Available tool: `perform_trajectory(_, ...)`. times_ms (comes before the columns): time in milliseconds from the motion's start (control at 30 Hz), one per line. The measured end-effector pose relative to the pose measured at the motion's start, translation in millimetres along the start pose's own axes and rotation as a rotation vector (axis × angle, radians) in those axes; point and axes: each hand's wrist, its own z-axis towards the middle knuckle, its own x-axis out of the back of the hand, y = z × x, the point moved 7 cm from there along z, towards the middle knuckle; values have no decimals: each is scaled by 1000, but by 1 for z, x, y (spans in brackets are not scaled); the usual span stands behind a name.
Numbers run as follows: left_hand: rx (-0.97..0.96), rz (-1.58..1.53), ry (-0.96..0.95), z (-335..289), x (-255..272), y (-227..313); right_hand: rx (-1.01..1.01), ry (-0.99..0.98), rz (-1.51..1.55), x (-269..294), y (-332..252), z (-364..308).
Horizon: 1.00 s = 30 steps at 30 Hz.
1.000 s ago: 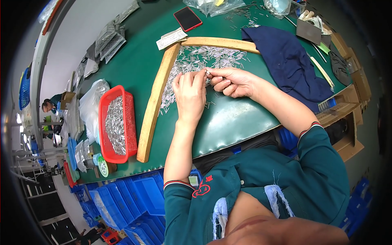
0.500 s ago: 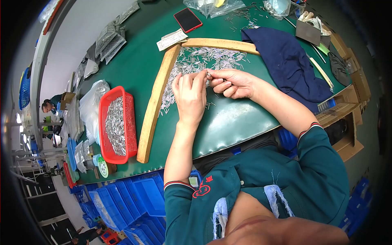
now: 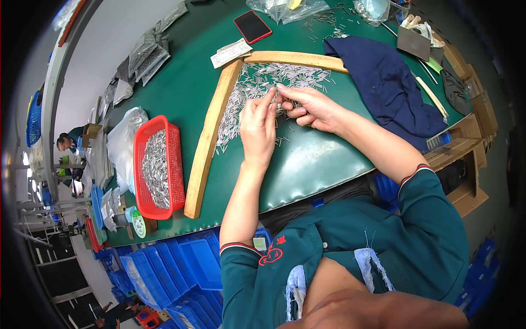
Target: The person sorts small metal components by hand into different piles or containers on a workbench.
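My left hand (image 3: 257, 125) and my right hand (image 3: 313, 109) meet above a spread pile of small silvery metal pins (image 3: 257, 84) on a green tabletop (image 3: 307, 156). Thumb and fingers of both hands are closed, with the fingertips nearly touching. A few metal pins show between the fingers of my right hand. What the left fingertips pinch looks like one such pin, though it is small and partly covered. Two wooden strips (image 3: 212, 140) border the pile on its left and far sides. To the left stands a red plastic basket (image 3: 178, 164) holding many more pins.
A phone in a red case (image 3: 252, 27) and paper slips (image 3: 230, 53) lie beyond the wood. Dark blue cloth (image 3: 383, 82) covers the table's right part. Blue bins (image 3: 200, 263) are stacked below the near left edge; cardboard boxes (image 3: 466, 164) stand at right.
The fingertips of both hands have shifted slightly, and the right fingers have opened a little around the pins. The basket, wood and pile look the same.
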Motion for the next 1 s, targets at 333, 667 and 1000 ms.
perform_trajectory(333,-110,122,-84,5,3,6,-24,41,-17,8,2,5)
perform_trajectory(667,34,487,-383,1,-5,-38,-97,-145,536,11,-3,12)
perform_trajectory(1000,-158,497,-176,12,-7,-25,-94,-44,392,9,-4,6)
